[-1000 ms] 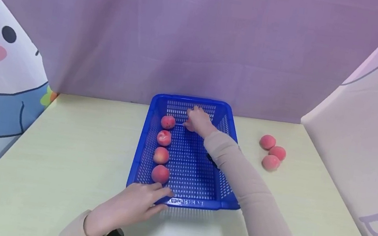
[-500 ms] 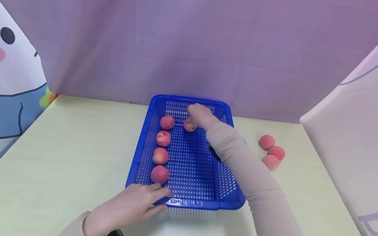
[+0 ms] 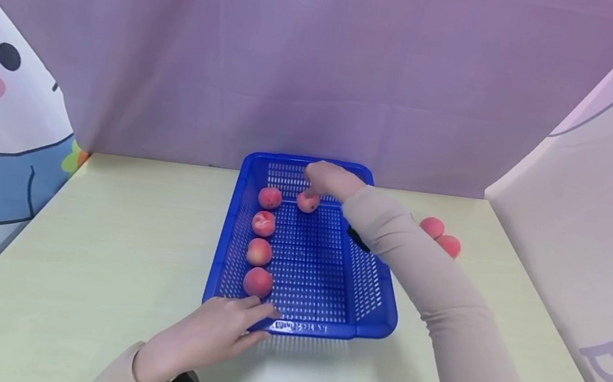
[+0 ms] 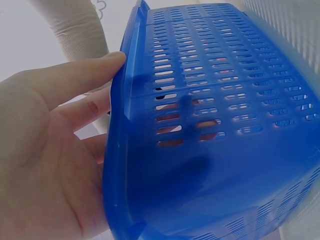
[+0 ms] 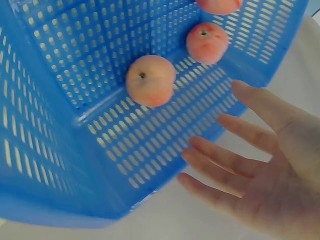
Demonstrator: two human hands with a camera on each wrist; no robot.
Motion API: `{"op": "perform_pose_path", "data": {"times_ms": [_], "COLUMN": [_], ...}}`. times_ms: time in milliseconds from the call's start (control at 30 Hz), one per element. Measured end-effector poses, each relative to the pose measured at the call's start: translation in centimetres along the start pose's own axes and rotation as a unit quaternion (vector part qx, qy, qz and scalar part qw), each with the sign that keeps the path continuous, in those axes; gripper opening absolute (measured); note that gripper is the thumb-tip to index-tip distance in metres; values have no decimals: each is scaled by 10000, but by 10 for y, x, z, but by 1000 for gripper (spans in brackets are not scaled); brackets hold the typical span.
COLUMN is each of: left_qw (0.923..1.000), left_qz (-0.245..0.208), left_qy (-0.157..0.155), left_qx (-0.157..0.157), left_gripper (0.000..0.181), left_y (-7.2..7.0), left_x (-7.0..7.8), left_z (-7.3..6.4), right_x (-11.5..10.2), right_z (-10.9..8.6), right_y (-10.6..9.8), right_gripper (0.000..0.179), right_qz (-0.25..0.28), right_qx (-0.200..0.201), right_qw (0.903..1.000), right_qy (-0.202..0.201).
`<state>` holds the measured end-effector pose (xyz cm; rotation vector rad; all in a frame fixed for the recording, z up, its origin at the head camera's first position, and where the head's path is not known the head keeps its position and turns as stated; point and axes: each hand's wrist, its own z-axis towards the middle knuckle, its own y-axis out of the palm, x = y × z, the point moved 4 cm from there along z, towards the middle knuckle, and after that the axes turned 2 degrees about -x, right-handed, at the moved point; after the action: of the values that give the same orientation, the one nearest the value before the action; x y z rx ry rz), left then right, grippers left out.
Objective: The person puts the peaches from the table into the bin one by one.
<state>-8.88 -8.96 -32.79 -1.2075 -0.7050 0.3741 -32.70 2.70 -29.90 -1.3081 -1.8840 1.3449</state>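
Observation:
A blue plastic basket (image 3: 297,330) stands on the table with several peaches in it. A column of peaches, among them the front peach (image 3: 258,282), lines its left side. At the back, one peach (image 3: 307,202) sits to the right of that column. Just above this peach is my right hand (image 3: 332,180); in the right wrist view its fingers (image 5: 225,165) are spread and hold nothing, apart from the nearest peach (image 5: 150,80). My left hand (image 3: 214,329) grips the basket's front rim near the left corner, thumb (image 4: 90,72) outside and fingers inside.
On the table (image 3: 110,267) right of the basket lie more peaches (image 3: 449,245), partly hidden by my right sleeve (image 3: 434,289). A purple cloth (image 3: 325,68) hangs behind the basket. Printed panels (image 3: 604,229) stand at both sides.
My right hand has let go of the peach at the back of the basket and risen off it. My right forearm has shifted right, covering part of the loose peaches. The left hand stays put.

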Motion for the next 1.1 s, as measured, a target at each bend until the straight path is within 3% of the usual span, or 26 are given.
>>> {"op": "perform_pose_path", "data": {"times_ms": [400, 767, 1100], "left_qw": [10000, 9999, 9998], "left_qz": [-19, -110, -99], "left_qy": [-19, -91, -115], "left_qx": [-8, -89, -133], "left_gripper": [17, 18, 18], "left_y": [1, 0, 2], "left_x": [0, 0, -1], "left_z": [0, 1, 2], "right_x": [-11, -6, 11], "right_z": [-25, -55, -78], "right_y": [-7, -13, -10], "right_gripper": [41, 45, 44], "right_qz": [-233, -846, -909], "right_qx": [-328, 32, 501], "right_qw": [9988, 9931, 9886], "right_qy": [-262, -812, -1090]}}
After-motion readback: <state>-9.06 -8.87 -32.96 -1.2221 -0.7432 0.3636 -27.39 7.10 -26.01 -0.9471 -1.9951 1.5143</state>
